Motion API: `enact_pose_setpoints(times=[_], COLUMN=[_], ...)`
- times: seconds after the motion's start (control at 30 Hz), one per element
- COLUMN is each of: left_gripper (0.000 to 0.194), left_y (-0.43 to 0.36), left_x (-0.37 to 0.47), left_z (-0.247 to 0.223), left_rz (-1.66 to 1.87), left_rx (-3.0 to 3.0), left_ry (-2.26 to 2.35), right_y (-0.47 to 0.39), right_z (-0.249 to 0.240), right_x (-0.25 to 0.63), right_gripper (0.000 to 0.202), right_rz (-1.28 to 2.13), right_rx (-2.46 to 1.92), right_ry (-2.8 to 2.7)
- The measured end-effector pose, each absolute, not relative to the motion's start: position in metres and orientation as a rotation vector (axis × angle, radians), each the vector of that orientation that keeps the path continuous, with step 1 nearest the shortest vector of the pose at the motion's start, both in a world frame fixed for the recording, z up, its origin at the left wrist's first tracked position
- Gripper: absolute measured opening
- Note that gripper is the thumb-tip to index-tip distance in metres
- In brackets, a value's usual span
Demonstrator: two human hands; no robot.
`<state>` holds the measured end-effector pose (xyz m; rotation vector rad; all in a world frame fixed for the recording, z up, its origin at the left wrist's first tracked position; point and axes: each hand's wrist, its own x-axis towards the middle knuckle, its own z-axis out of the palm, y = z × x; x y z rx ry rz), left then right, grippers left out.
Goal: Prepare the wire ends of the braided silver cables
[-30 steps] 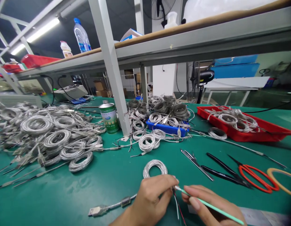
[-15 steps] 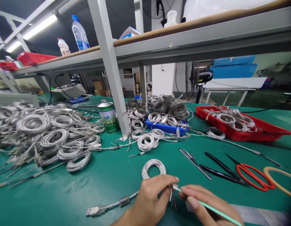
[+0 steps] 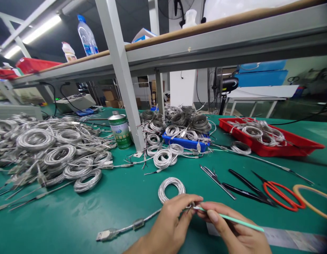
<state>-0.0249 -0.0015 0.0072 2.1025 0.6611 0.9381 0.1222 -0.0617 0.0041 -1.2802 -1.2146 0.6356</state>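
Observation:
My left hand (image 3: 170, 222) pinches the stripped end of a silver USB cable, whose coil (image 3: 171, 186) lies on the green mat just behind the fingers. The cable's USB plug (image 3: 106, 235) rests at the lower left, past a clear lump (image 3: 138, 224) on the cord. Closed around a thin mint-green stick (image 3: 241, 223), my right hand (image 3: 229, 225) holds its pale tip against the cable end. Thin dark wires show between the two hands; their exact contact is partly hidden by fingers.
Tweezers (image 3: 217, 181), black-handled pliers (image 3: 249, 188), red-handled scissors (image 3: 282, 195) and a tape ring (image 3: 311, 203) lie right. Behind are a cable heap (image 3: 57, 148), a green can (image 3: 120, 130), a blue tray (image 3: 184, 143), a red tray (image 3: 285, 151) and a shelf post (image 3: 126, 77).
My right hand has turned the green stick flatter and moved closer to my left fingers. The loose wires that hung down at the cable end are now mostly tucked between the fingers.

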Motion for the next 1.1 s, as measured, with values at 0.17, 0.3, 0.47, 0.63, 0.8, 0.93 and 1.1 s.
enact_pose_setpoints(times=[0.17, 0.3, 0.47, 0.63, 0.8, 0.93, 1.1], left_gripper=[0.024, 0.023, 0.022, 0.022, 0.022, 0.023, 0.021], left_y=[-0.003, -0.002, -0.002, -0.001, -0.002, -0.004, -0.002], left_x=[-0.023, -0.022, -0.022, -0.022, -0.024, -0.025, -0.025], left_z=[0.008, 0.011, 0.014, 0.013, 0.017, 0.020, 0.018], left_rz=[0.923, 0.862, 0.764, 0.740, 0.754, 0.820, 0.864], left_rx=[2.021, 1.959, 1.973, 1.990, 1.996, 1.982, 2.013], left_ry=[0.649, 0.619, 0.630, 0.629, 0.608, 0.592, 0.586], right_y=[-0.061, -0.060, -0.058, -0.060, -0.060, -0.062, -0.065], right_z=[0.011, 0.012, 0.010, 0.011, 0.016, 0.017, 0.015], right_x=[0.121, 0.122, 0.123, 0.122, 0.122, 0.119, 0.117], right_gripper=[0.017, 0.019, 0.018, 0.016, 0.017, 0.014, 0.012], right_rz=[0.655, 0.705, 0.708, 0.667, 0.644, 0.535, 0.414], right_rx=[-1.288, -1.292, -1.276, -1.277, -1.272, -1.265, -1.168], right_ry=[-1.203, -1.194, -1.219, -1.187, -1.144, -1.133, -1.215])
